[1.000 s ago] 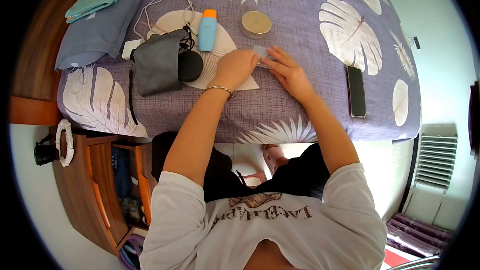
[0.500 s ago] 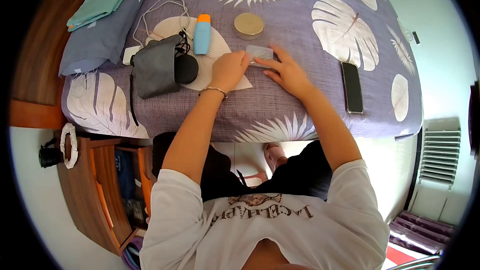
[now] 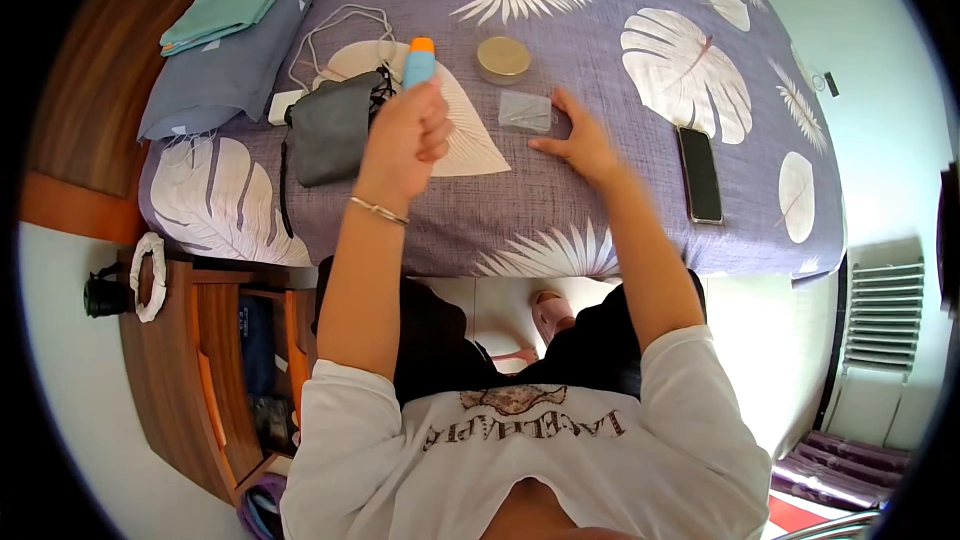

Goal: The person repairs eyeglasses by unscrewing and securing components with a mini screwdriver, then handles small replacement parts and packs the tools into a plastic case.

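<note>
My left hand (image 3: 405,135) is over the right end of a dark grey pouch (image 3: 335,135), its fingers curled. Whatever may be inside that grip is hidden, and so is the round black thing at the pouch's mouth. Just beyond the hand, a light-blue bottle with an orange cap (image 3: 420,62) shows its upper part. My right hand (image 3: 583,143) lies on the bed with thumb and fingers apart. It is beside a small clear plastic box (image 3: 526,111), near its right edge. A round gold-lidded jar (image 3: 503,59) stands just beyond the box.
A phone (image 3: 700,175) lies on the patterned bedspread (image 3: 600,205) at the right. A white adapter (image 3: 285,106) with a pale cord is behind the pouch. Folded clothes (image 3: 235,5) are stacked at the far left. Below the bed's left corner stands a wooden cabinet (image 3: 165,370).
My left hand has left the clear box and moved left to the pouch, covering the black round thing. My right hand has drawn slightly right, off the box, with its fingers spread.
</note>
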The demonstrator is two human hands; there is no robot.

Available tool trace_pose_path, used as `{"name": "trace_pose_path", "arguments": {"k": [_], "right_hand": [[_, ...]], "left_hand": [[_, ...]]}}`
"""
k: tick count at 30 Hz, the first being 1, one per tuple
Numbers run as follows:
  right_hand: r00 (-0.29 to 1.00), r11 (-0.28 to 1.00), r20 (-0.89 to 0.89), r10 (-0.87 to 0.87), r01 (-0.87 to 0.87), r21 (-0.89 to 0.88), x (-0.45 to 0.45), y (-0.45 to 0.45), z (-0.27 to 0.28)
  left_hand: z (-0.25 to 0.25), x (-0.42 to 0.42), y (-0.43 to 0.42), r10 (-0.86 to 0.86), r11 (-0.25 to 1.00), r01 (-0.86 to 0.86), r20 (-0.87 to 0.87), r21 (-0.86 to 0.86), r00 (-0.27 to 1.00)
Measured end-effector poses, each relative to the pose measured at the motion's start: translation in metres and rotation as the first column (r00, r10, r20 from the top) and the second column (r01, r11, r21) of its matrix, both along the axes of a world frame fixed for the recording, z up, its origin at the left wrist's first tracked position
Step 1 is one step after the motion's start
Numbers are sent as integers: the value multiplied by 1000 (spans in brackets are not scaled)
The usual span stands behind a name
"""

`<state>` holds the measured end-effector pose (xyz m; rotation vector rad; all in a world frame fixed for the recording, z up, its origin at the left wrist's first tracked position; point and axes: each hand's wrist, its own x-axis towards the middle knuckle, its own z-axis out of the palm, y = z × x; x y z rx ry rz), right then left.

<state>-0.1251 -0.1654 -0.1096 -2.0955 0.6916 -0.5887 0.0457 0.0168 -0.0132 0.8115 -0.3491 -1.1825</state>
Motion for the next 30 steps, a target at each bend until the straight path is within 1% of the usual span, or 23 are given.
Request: {"name": "trace_pose_path", "arguments": {"k": [1, 2, 3, 4, 5, 6, 7, 8, 10, 11, 12, 13, 14, 16, 17, 19, 20, 23, 25, 26, 28, 29, 30], "right_hand": [[999, 987, -41, -25, 18, -160, 2, 4, -3], [999, 987, -38, -26, 19, -161, 3, 10, -1], [994, 981, -45, -96, 87, -171, 3, 18, 0], [985, 971, -45, -167, 156, -180, 0, 29, 3], [985, 970, -36, -169, 160, -180, -5, 35, 10], [985, 983, 121, -120, 101, 155, -13, 41, 17], [951, 891, 283, -121, -22, 454, -21, 47, 26], [950, 893, 287, -121, -22, 450, -28, 53, 37], [917, 846, 385, -101, -124, 518, -44, 67, 61], [916, 848, 387, -102, -124, 516, -50, 73, 72], [926, 789, 376, -34, -206, 579, -56, 79, 83], [928, 718, 370, 40, -284, 636, -60, 85, 95], [927, 716, 370, 52, -293, 634, -61, 93, 105], [907, 614, 411, 93, -377, 693, -56, 110, 121], [904, 603, 412, 114, -393, 694, -52, 118, 125], [838, 454, 527, 142, -528, 718, -41, 131, 131], [833, 436, 527, 170, -543, 718, -34, 138, 133], [787, 337, 575, 222, -616, 712, -4, 166, 135], [846, 371, 503, 178, -531, 762, 19, 187, 137], [834, 350, 509, 214, -552, 757, 30, 195, 137], [827, 400, 453, 333, -559, 726, 52, 212, 135], [812, 377, 456, 364, -577, 725, 63, 218, 135], [782, 393, 450, 432, -612, 686, 75, 224, 135]], "left_hand": [[8, 5, 8, 4, 1000, -4, 3, -4, 1000], [15, 10, 16, 45, 997, -47, -34, -62, 998], [19, 15, 24, 81, 989, -89, -71, -119, 994], [22, 21, 33, 77, 989, -83, -59, -120, 995], [22, 29, 38, 97, 983, -106, -68, -149, 993], [20, 34, 43, 118, 976, -130, -82, -172, 990], [18, 37, 46, 116, 977, -128, -78, -173, 990], [16, 38, 47, 92, 980, -108, -96, -169, 991], [13, 32, 52, 68, 982, -86, -114, -169, 991], [13, 26, 54, 56, 989, -68, -97, -128, 994], [13, 20, 57, 46, 995, -53, -81, -86, 996], [13, 13, 61, 51, 994, -58, -80, -90, 995], [13, 5, 68, 41, 997, -44, -67, -57, 997], [8, -4, 86, 19, 1000, -19, -36, -4, 999], [6, -7, 97, 44, 999, -44, -34, -1, 998], [3, -12, 117, 58, 997, -58, 10, 47, 998], [4, -13, 129, 95, 992, -98, 46, 75, 994], [2, -14, 161, 155, 983, -157, 31, 99, 987], [3, -15, 184, 196, 975, -199, 40, 95, 980], [2, -14, 196, 211, 970, -215, 44, 114, 976], [7, -14, 218, 259, 945, -267, 67, 191, 964], [7, -12, 231, 296, 933, -304, 71, 191, 953], [5, -8, 244, 321, 922, -330, 74, 204, 944]]}}
